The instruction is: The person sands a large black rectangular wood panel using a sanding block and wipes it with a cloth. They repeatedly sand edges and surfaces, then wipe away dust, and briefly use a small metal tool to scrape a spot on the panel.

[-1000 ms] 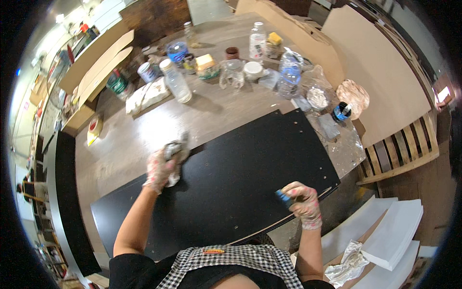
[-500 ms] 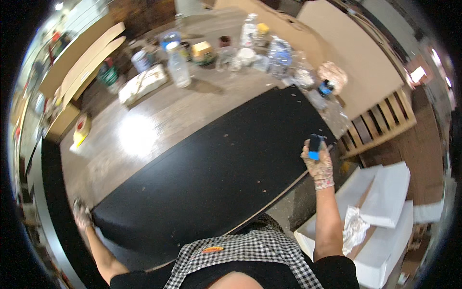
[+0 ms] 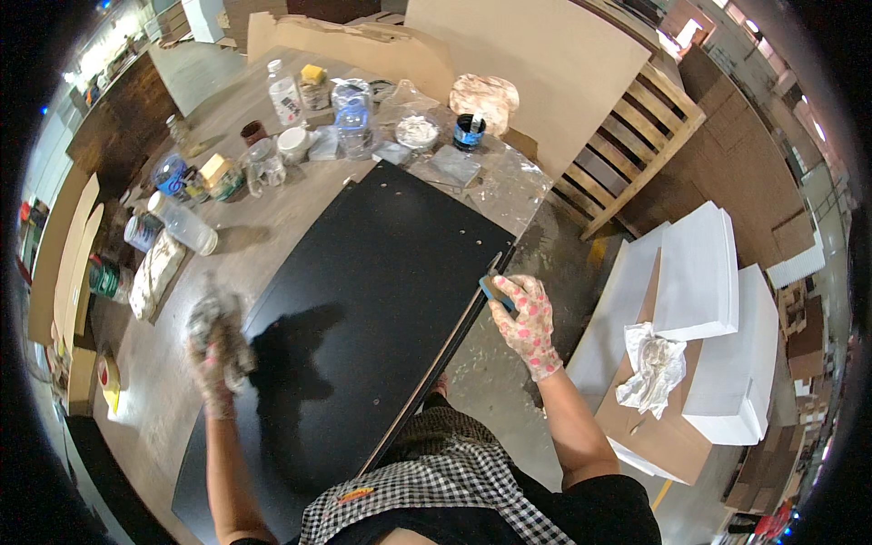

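Observation:
A large black panel (image 3: 381,272) with small holes lies slanted across the table. My gloved right hand (image 3: 529,329) is closed on a small flat block (image 3: 493,292), dark with a blue side. It holds the block at the panel's right edge, near the far right corner. Over the panel's left side, my gloved left hand (image 3: 213,377) grips a crumpled greyish rag (image 3: 218,320), smeared by motion. A dark shadow falls on the panel beside this hand.
On the table (image 3: 272,263), bottles (image 3: 186,225), jars and a white bowl (image 3: 417,133) crowd the far side. A blue-black tub (image 3: 469,133) stands beyond the panel's corner. Right of me are white foam slabs (image 3: 695,272) and a slatted wooden frame (image 3: 627,145).
My view has swung to the right. My left hand has come off the panel's left end and now shows a rag. My right hand has brought the block to the panel's edge.

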